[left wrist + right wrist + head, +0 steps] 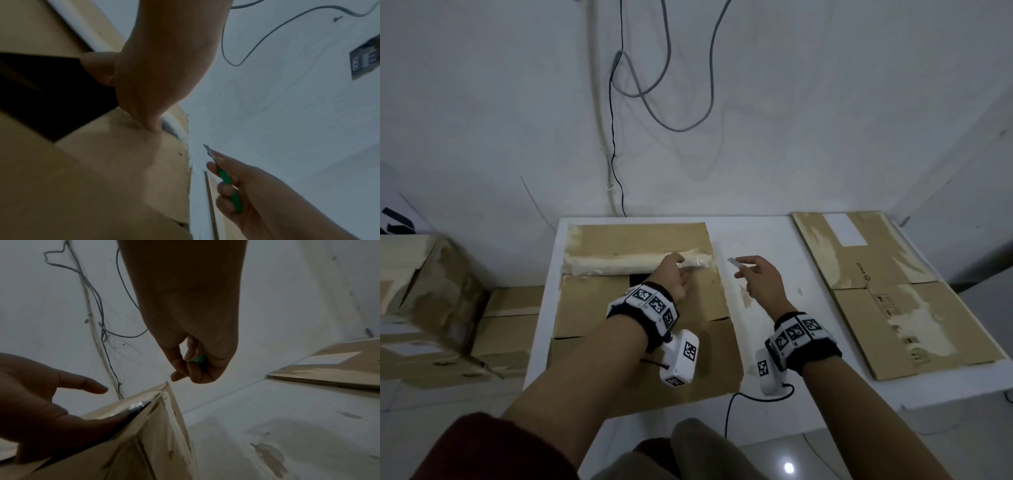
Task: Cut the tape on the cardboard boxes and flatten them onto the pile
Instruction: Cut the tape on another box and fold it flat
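Far to my left, off the table, sealed boxes point(431, 301) are stacked in a heap, brown with pale torn patches. In front of me the white table point(763, 240) carries the box I am working on point(640, 318), which sits on the left half of the top. Its far flap has a broad strip of glossy tape point(633, 265) running left to right, and a dark gap shows just near of that strip, where the flaps part.

My left hand point(674, 277) rests on the box's top near its right end, fingers fairly straight and spread, the fingertips point(154, 128) pressing down at the edge of the tape; it grips nothing. The right wrist view shows the same hand lying flat along the taped seam at the box's corner.

Just right of the box, above bare table, my right hand point(760, 277) holds a small knife point(228, 185) with a green handle, fingers curled around it, the thin blade pointing left towards the taped corner but apart from it.

On the right side of the table lies the pile of flattened boxes point(893, 294), flat, with a white label at its far end.

Loose cables point(654, 85) hang on the wall beyond.
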### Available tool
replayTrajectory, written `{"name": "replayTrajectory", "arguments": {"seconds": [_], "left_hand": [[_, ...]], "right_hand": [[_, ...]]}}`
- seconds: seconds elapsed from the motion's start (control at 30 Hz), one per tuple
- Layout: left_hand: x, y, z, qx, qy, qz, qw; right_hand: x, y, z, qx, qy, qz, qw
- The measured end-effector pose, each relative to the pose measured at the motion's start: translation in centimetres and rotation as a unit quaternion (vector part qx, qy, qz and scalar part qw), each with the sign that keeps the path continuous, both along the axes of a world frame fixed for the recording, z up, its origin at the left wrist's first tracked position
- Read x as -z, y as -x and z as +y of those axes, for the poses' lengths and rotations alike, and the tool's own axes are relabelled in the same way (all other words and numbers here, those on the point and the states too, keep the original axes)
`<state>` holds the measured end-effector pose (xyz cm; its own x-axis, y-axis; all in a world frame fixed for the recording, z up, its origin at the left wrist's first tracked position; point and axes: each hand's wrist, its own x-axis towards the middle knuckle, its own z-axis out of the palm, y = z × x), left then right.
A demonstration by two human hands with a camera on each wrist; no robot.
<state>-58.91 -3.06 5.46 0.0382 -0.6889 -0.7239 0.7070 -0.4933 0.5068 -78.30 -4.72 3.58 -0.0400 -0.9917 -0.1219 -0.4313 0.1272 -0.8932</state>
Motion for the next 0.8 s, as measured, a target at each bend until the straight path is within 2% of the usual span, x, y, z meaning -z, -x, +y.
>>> {"name": "replayTrajectory", "arguments": {"seconds": [0.13, 0.37, 0.57, 0.8], "left_hand": [[1.0, 1.3, -0.4, -0.054, 0.008, 0.051, 0.997], [1.6, 1.5, -1.3, -0.05, 0.027, 0.067, 0.996], [1.8, 1.6, -1.5, -0.08, 0.056, 0.078, 0.992], [2.2, 1.5, -1.4, -0.073, 0.067, 0.07, 0.993]], "right_hand": [[0.9, -1.1, -1.4, -0.016, -0.002, 0.0, 1.0], [1.7, -2.7, -2.7, 0.011, -0.034, -0.063, 0.997], [1.8, -2.6, -2.7, 0.034, -0.022, -0.063, 0.997], [1.3, -2.5, -3.3, -0.015, -0.074, -0.051, 0.996]]}}
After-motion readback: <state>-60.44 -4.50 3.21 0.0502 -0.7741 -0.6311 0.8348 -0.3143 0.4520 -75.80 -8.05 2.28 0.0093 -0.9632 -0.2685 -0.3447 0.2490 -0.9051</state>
